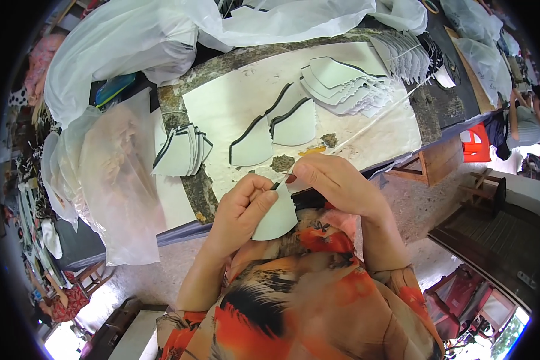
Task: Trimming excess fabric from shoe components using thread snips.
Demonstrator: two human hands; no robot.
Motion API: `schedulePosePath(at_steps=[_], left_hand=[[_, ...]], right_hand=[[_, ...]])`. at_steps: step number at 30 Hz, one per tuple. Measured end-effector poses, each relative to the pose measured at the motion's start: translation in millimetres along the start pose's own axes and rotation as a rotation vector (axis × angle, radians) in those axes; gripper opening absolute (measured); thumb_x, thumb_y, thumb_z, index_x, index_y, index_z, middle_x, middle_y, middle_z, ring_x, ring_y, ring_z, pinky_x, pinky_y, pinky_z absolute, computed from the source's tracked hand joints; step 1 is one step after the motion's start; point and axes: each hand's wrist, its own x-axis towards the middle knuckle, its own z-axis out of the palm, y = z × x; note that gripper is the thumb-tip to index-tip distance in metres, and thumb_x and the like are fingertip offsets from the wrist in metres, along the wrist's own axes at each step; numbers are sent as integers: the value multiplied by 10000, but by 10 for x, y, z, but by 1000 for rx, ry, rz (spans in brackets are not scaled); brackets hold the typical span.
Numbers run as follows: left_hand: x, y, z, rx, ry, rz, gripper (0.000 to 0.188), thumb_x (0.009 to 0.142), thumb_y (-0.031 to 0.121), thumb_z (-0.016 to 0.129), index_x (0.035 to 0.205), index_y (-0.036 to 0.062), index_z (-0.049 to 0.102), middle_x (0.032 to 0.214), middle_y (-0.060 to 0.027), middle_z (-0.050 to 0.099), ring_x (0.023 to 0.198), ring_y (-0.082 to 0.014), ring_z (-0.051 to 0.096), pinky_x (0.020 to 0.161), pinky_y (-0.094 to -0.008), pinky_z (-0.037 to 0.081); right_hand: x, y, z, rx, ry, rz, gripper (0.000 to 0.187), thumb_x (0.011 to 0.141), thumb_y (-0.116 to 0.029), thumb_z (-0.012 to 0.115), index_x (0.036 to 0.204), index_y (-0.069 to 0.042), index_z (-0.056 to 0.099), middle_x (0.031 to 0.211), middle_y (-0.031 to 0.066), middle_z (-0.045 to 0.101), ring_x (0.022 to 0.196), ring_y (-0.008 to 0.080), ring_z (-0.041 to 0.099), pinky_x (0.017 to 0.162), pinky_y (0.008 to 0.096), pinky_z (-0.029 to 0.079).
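Observation:
My left hand [241, 207] pinches a white curved fabric-like piece [277, 217] by its upper edge, close to my body. A short bit of black edging shows at my left thumb, and the piece's right side looks notched. Just to the right, my right hand [337, 181] is closed, thumb against fingers, at the top of the same piece. A thin pale sliver and a small dark red thing show at its fingertips; what it grips is too small to name. Ahead lie white pieces with black edging [252, 144], partly overlapping.
A white sheet [210, 99] covers the worktable. On it, a fanned stack of white pieces [342, 90] lies at far right, and a smaller black-edged stack [183, 150] stands left. Clear plastic bags [114, 174] crowd the left and back. A red stool [475, 144] is at right.

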Motion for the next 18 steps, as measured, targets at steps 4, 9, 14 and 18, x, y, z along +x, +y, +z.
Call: schedulePosePath(at_steps=[4,9,14,18], left_hand=[[19,-103,60,-8,64,19,96,1024,124,635,1025,39,591,718,85,473,676,-9,392,605,-199,348],[39,-201,110,-25,92,37,101,1029,131,628,1012,40,586,717,83,470,676,-13,390,604,-201,348],[51,-189,173,-120,102,12,104,1036,132,618,1016,38,577,739,77,499,700,-12,403,625,-195,360],[56,-182,177,-129,94,9,105,1037,132,618,1023,37,574,746,76,506,706,-10,407,632,-192,364]], right_hand=[[-5,17,27,186,6,49,418,1087,-335,500,988,19,698,929,127,670,910,234,633,854,337,493],[3,39,47,269,-24,107,410,1084,-329,517,973,25,693,916,102,665,903,194,626,845,322,494],[0,82,85,317,-10,148,409,1075,-333,547,931,28,675,872,75,626,861,154,593,807,300,490],[21,107,63,302,-16,118,393,1075,-325,548,948,23,678,872,59,636,853,138,591,796,293,489]])
